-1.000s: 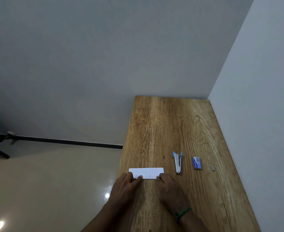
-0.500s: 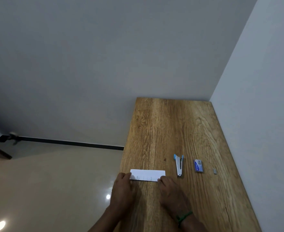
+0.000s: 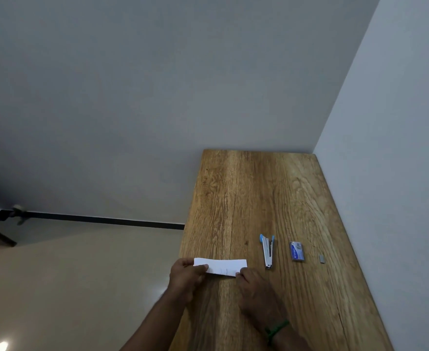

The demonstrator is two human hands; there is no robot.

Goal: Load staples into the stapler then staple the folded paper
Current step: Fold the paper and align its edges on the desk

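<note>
A white folded paper (image 3: 223, 267) lies across the near left part of the wooden table (image 3: 254, 198). My left hand (image 3: 187, 276) grips its left end, thumb on top. My right hand (image 3: 255, 287) presses fingertips on its right near corner. To the right of the paper lies a silver stapler (image 3: 268, 252) with blue ends, hinged open and pointing away from me. Further right sits a small blue staple box (image 3: 297, 251), then a small grey strip of staples (image 3: 322, 258).
The table stands in a corner, with a white wall (image 3: 398, 148) along its right edge and a grey wall behind. Its left edge drops to a beige tiled floor (image 3: 69, 287). A green band circles my right wrist (image 3: 276, 329).
My left hand has closed on the paper's left end and lifted it slightly; the paper now sits skewed. My right hand keeps its fingertips on the right end.
</note>
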